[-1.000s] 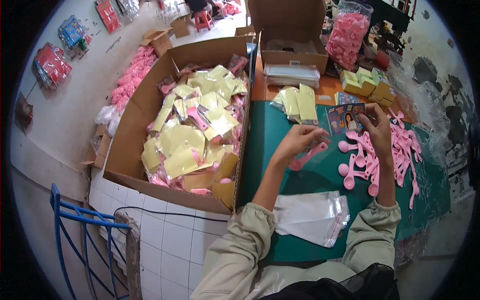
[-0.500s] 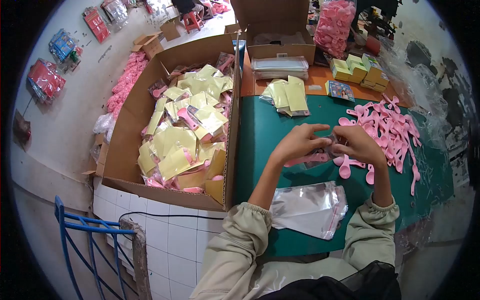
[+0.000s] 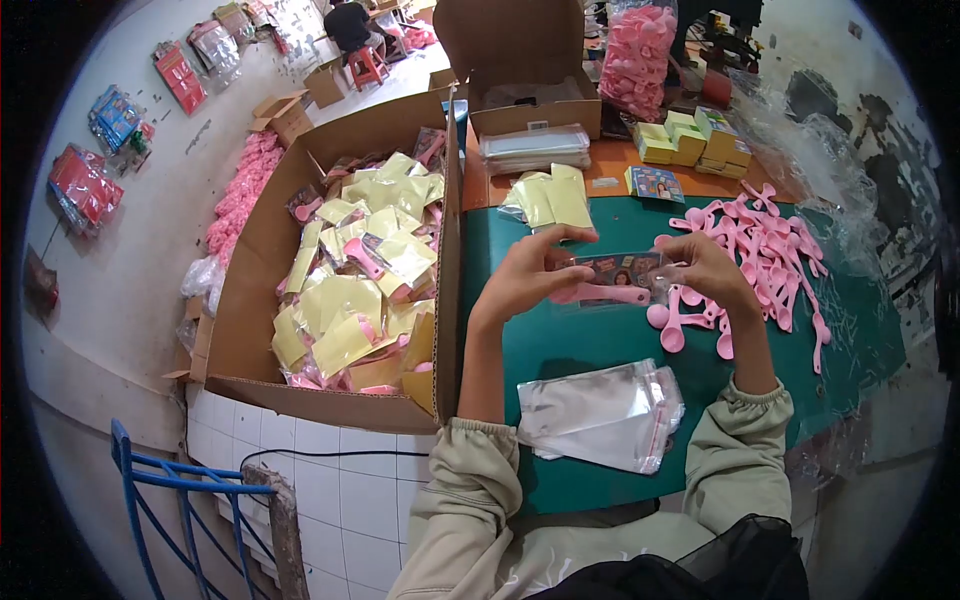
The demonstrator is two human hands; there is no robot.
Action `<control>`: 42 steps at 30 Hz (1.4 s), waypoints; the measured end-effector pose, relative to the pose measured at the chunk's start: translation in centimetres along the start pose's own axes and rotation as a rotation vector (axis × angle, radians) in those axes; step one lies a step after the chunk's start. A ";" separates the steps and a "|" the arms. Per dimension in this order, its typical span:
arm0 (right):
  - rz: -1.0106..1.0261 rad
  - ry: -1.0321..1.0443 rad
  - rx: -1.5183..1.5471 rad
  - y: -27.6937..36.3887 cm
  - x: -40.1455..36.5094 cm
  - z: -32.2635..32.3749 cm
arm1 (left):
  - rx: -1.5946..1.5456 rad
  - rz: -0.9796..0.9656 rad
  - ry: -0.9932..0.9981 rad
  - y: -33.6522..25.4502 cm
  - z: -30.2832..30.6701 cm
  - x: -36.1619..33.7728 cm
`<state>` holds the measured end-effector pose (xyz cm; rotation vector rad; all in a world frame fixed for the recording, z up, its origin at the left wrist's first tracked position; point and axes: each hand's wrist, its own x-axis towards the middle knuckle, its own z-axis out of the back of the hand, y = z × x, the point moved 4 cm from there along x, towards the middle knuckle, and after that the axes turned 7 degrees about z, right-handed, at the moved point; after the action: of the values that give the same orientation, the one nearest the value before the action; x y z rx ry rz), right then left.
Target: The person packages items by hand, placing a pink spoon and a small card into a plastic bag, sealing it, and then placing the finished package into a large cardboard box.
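Between my hands, above the green table, is a clear plastic packet point(image 3: 622, 273) holding a dark printed card and a pink spoon point(image 3: 610, 294). My left hand point(image 3: 530, 272) grips its left end, over the spoon's bowl. At the other end, my right hand point(image 3: 708, 268) pinches the packet's clear edge. A heap of loose pink spoons point(image 3: 765, 250) lies just beyond my right hand. Below the packet, a stack of clear plastic bags point(image 3: 595, 415) rests on the table.
To the left stands a large cardboard box point(image 3: 330, 398) full of packed spoons with yellow-backed cards. Yellow cards point(image 3: 553, 197) and card stacks point(image 3: 690, 142) sit at the back, near a bag of pink spoons point(image 3: 637, 60). A person point(image 3: 350, 27) sits in the far background.
My hands have moved apart, and the packet is now stretched out between them with its card showing. The whole view has shifted slightly.
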<state>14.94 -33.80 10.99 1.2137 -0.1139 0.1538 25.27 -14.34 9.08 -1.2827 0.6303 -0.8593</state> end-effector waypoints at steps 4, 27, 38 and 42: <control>-0.029 0.036 0.077 -1.3 -0.1 0.4 | -0.038 0.015 0.014 -0.8 -0.5 -0.1; 0.302 -0.145 -0.379 1.7 -0.2 -2.0 | -0.707 0.291 -0.168 3.0 -3.5 -1.7; -0.170 0.172 -0.011 -2.8 0.4 -5.9 | -0.710 0.329 -0.245 8.0 -4.6 -2.4; -0.157 -0.121 0.117 -4.5 1.1 -5.5 | -0.682 0.477 -0.061 7.6 -5.7 -3.3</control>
<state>16.82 -30.10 5.12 1.3433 -0.1158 -0.0507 20.29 -14.23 0.38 -1.6520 1.1831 -0.2005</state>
